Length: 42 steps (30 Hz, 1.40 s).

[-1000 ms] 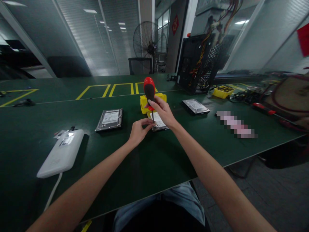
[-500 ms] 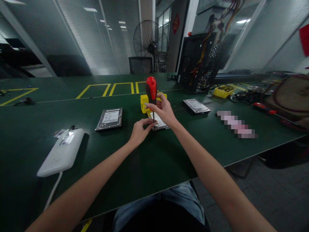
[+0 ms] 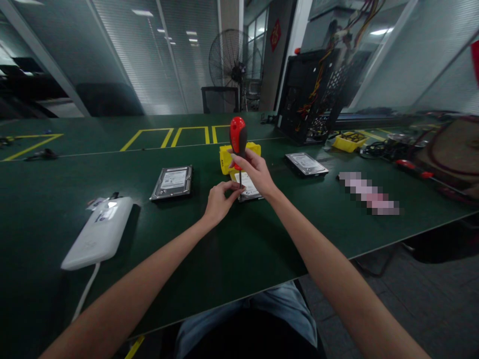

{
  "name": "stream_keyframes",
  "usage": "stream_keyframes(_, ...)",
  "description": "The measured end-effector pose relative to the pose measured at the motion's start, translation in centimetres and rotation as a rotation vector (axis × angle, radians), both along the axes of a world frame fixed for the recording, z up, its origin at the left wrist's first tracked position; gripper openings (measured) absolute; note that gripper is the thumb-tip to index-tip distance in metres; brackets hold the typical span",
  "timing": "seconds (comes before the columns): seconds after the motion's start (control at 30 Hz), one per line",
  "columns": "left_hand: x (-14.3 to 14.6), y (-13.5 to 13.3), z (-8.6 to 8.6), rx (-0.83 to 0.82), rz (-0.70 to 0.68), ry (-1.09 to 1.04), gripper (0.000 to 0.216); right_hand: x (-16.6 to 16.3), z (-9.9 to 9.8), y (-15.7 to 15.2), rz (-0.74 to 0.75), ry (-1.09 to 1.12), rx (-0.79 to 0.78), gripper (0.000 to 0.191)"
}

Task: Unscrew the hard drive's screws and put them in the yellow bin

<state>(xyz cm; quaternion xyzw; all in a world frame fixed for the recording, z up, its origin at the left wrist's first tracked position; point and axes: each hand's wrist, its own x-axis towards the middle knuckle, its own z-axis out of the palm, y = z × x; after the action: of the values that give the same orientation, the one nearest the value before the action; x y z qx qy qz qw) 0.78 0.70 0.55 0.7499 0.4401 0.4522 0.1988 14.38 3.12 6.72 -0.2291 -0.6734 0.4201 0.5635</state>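
Note:
My right hand has its fingers closed around the lower handle of a red and black screwdriver. The screwdriver stands almost upright, shaft down, at the near left corner of a hard drive. My left hand pinches thumb and forefinger at the lower end of the shaft, beside that corner. Its fingertips hide the tip and any screw there. Right behind the drive is a yellow box, partly covered by my right hand and the screwdriver.
Other hard drives lie left and right on the green table. A white power bank with a cable is at the left. A black computer case, a yellow tray and another screwdriver are to the right.
The screwdriver's handle has turned a little in my right hand, showing red more to the left. Both hands keep their places at the drive; the whole view has shifted slightly.

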Motion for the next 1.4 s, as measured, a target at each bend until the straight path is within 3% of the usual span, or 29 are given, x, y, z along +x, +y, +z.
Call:
stream_keyframes(0.4,-0.17,-0.08,-0.1,0.026,0.034,0.098,0.013,0.05,-0.17,0.17,-0.014,-0.016,-0.015,0.033)
stream_keyframes(0.63,-0.22,-0.23,0.19,0.044,0.02,0.122,0.014,0.08,-0.17,0.35,0.123,0.04,-0.009,0.029)
stream_keyframes(0.93,-0.19,-0.58,0.53,0.012,-0.013,0.105,0.016,0.22,-0.17,0.44,0.007,-0.012,0.005,0.035)
stream_keyframes(1.4,-0.12,-0.52,0.57,-0.02,-0.001,0.043,0.014,-0.08,-0.28,0.44,-0.036,-0.043,0.007,0.051)
